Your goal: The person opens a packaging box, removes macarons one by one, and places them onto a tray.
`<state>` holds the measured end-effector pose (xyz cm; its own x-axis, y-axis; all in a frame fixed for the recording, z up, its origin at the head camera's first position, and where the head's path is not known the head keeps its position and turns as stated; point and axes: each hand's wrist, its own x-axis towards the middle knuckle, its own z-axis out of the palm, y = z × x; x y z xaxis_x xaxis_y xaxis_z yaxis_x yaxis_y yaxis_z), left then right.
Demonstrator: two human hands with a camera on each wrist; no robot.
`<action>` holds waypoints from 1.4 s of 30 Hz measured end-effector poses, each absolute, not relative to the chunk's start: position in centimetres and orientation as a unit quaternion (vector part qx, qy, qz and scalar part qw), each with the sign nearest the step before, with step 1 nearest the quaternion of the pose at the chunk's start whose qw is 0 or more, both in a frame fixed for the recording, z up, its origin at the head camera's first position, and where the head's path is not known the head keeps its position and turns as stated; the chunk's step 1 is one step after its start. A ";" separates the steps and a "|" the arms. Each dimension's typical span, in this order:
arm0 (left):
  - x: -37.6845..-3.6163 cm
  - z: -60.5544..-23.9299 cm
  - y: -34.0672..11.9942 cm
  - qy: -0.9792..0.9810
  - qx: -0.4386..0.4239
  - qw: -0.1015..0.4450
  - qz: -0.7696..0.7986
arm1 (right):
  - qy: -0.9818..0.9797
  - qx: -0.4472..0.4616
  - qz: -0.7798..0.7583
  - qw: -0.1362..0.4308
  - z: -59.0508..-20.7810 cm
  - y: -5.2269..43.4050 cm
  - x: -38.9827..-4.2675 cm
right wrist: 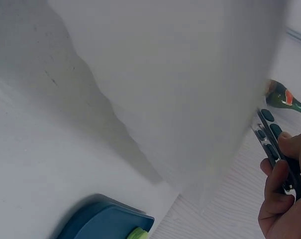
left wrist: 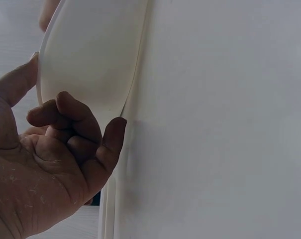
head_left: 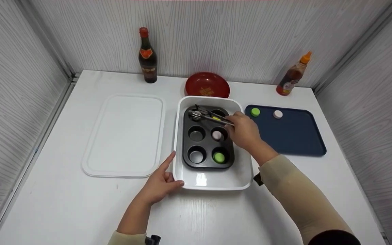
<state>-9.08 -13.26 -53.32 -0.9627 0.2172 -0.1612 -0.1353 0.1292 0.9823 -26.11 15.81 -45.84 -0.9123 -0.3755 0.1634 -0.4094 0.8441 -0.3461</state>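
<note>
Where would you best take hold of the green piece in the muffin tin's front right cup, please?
Probably by its upper sides, from straight above: the green piece sits low in its cup, so the muffin tin walls block any sideways approach. The tongs in the right hand suit that narrow opening.

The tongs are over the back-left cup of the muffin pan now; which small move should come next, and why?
Probably lower the tongs a little. The right hand grips them with the tips above the muffin pan's back-left cup, apparently not yet in it. The left hand steadies the white tub.
</note>
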 end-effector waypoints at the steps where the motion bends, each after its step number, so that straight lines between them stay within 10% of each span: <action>1: -9.1 -53.3 -13.3 0.738 0.028 0.134 0.660 | -0.959 0.204 0.193 0.046 -45.8 15.9 -26.1; 42: -9.1 -53.2 -13.2 0.751 0.033 0.133 0.646 | -0.932 0.148 0.278 0.181 -43.8 25.6 -26.1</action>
